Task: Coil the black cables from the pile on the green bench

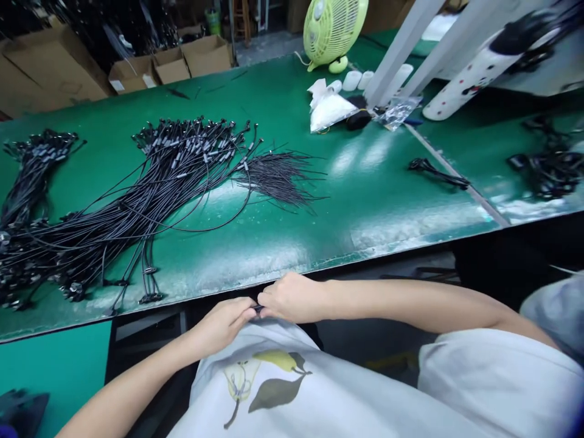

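Observation:
My left hand (222,325) and my right hand (294,298) meet low in front of my shirt, just below the table's near edge. Fingers and thumbs are closed in a pinch on both sides. Between the fingertips shows a bit of a small dark thing (258,308); most of it is hidden, so its kind is unclear. On the green table (347,213) beyond my hands lies a large bundle of black cables (137,194) with grey sleeves and metal ends. Beside it spreads a pile of thin black strands (280,176).
Another cable bundle (34,164) lies at far left. To the right are a short tied cable (438,172) and a dark cable heap (550,164). A green fan (335,30), a white bag (333,111), a grey post (401,52) and a white bottle (469,85) stand at the back.

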Motion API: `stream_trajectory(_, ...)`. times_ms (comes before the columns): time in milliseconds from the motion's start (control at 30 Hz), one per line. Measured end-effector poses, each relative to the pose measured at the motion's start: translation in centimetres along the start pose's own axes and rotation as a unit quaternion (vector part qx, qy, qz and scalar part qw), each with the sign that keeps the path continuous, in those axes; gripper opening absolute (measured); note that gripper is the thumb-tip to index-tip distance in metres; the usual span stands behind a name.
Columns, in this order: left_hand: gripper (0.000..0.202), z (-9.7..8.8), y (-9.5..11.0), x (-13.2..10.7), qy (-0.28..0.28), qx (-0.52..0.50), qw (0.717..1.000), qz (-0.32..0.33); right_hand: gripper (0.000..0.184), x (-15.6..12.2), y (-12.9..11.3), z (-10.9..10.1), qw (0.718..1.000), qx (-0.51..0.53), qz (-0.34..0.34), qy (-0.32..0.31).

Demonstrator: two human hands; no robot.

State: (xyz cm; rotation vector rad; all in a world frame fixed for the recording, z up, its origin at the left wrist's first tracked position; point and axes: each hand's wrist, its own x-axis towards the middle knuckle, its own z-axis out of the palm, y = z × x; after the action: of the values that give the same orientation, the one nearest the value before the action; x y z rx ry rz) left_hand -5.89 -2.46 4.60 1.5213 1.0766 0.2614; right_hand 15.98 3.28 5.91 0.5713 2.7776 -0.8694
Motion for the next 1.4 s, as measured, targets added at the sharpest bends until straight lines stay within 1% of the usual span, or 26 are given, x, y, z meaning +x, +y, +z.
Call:
stream_trajectory(33, 0.035, 0.0, -0.5, 0.1, 0.011, -0.035, 0.999, -0.024, 0.036, 0.0, 1.4, -0.7, 0.999, 0.033, -0.016, 0.009)
stream_trajectory(67, 0.039, 0.0, -0.9, 0.2, 0.031, -0.083, 0.995, -0.049, 0.035, 0.1, 3.3, -1.6, 0.997, 0.064, -0.010, 0.045)
stream_trajectory(100, 0.041, 0.0, -1.3, 0.4, 0.057, -0.141, 0.986, -0.068, 0.035, 0.3, 5.7, -2.7, 0.991, 0.081, 0.017, 0.103)
stream_trajectory(133, 0.043, 0.0, -1.6, 0.7, 0.086, -0.202, 0.972, -0.079, 0.038, 0.6, 8.4, -4.0, 0.975, 0.080, 0.083, 0.191)
stream_trajectory(167, 0.044, 0.0, -1.6, 0.9, 0.116, -0.261, 0.955, -0.078, 0.040, 1.0, 11.1, -5.2, 0.939, 0.051, 0.182, 0.288)
stream_trajectory(200, 0.044, -0.1, -1.4, 1.2, 0.144, -0.312, 0.937, -0.069, 0.039, 1.5, 13.7, -6.4, 0.895, 0.008, 0.271, 0.355)
stream_trajectory(233, 0.043, -0.1, -1.0, 1.4, 0.169, -0.354, 0.918, -0.055, 0.037, 2.0, 16.0, -7.5, 0.860, -0.026, 0.337, 0.382)
stream_trajectory(267, 0.041, -0.2, -0.5, 1.6, 0.193, -0.388, 0.900, -0.041, 0.034, 2.5, 17.9, -8.3, 0.840, -0.050, 0.377, 0.388)
stream_trajectory(300, 0.040, -0.4, 0.1, 1.7, 0.214, -0.417, 0.883, -0.030, 0.031, 3.0, 19.2, -8.8, 0.832, -0.064, 0.397, 0.382)
stream_trajectory(367, 0.039, -0.7, 1.1, 2.0, 0.243, -0.460, 0.854, -0.016, 0.029, 3.8, 20.5, -9.2, 0.835, -0.073, 0.401, 0.368)
stream_trajectory(433, 0.039, -1.1, 1.6, 2.1, 0.255, -0.487, 0.835, -0.009, 0.030, 3.9, 20.4, -9.0, 0.828, -0.096, 0.406, 0.375)
stream_trajectory(500, 0.039, -1.4, 1.7, 2.2, 0.250, -0.500, 0.829, -0.004, 0.032, 3.3, 19.7, -8.4, 0.813, -0.135, 0.419, 0.382)
stream_trajectory(600, 0.040, -1.3, 1.6, 2.4, 0.234, -0.502, 0.833, 0.004, 0.033, 1.6, 17.9, -7.0, 0.794, -0.180, 0.428, 0.392)
stream_trajectory(667, 0.040, -1.1, 1.7, 2.5, 0.224, -0.501, 0.836, 0.011, 0.034, 0.5, 16.5, -5.9, 0.782, -0.192, 0.423, 0.416)
stream_trajectory(767, 0.039, -0.8, 1.9, 2.4, 0.217, -0.502, 0.837, 0.024, 0.032, -0.9, 15.0, -4.7, 0.771, -0.194, 0.406, 0.451)
stream_trajectory(833, 0.037, -0.7, 1.9, 2.2, 0.212, -0.503, 0.837, 0.031, 0.030, -1.4, 14.4, -4.3, 0.769, -0.172, 0.406, 0.462)
stream_trajectory(900, 0.035, -0.5, 1.9, 2.1, 0.211, -0.505, 0.836, 0.038, 0.029, -1.3, 13.3, -3.9, 0.768, -0.114, 0.397, 0.490)
stream_trajectory(933, 0.034, -0.4, 1.8, 2.1, 0.212, -0.507, 0.835, 0.041, 0.027, -0.9, 12.3, -3.6, 0.770, -0.067, 0.378, 0.509)
stream_trajectory(1000, 0.034, 0.0, 1.7, 2.2, 0.212, -0.517, 0.828, 0.043, 0.022, 0.4, 9.3, -2.3, 0.794, 0.063, 0.306, 0.522)
stream_trajectory(1033, 0.035, 0.2, 1.6, 2.4, 0.212, -0.524, 0.824, 0.043, 0.019, 1.4, 7.5, -1.5, 0.812, 0.135, 0.259, 0.506)
stream_trajectory(1100, 0.040, 0.5, 1.4, 2.7, 0.210, -0.536, 0.817, 0.041, 0.017, 3.4, 4.0, 0.5, 0.843, 0.256, 0.166, 0.443)
stream_trajectory(1133, 0.041, 0.6, 1.3, 2.9, 0.213, -0.538, 0.814, 0.041, 0.017, 4.4, 2.6, 1.3, 0.847, 0.293, 0.133, 0.422)
stream_trajectory(1167, 0.042, 0.7, 1.2, 3.0, 0.220, -0.538, 0.813, 0.042, 0.018, 5.2, 1.7, 2.0, 0.847, 0.307, 0.115, 0.420)
stream_trajectory(1233, 0.044, 0.6, 1.1, 3.2, 0.238, -0.535, 0.809, 0.045, 0.020, 6.3, 1.3, 2.5, 0.837, 0.260, 0.122, 0.466)
stream_trajectory(1333, 0.052, 0.0, 1.2, 3.1, 0.259, -0.537, 0.801, 0.048, 0.023, 6.5, 3.6, 1.7, 0.811, 0.076, 0.194, 0.547)
stream_trajectory(1400, 0.053, -0.3, 1.2, 3.0, 0.262, -0.541, 0.798, 0.049, 0.022, 6.1, 5.3, 0.6, 0.798, -0.020, 0.223, 0.559)
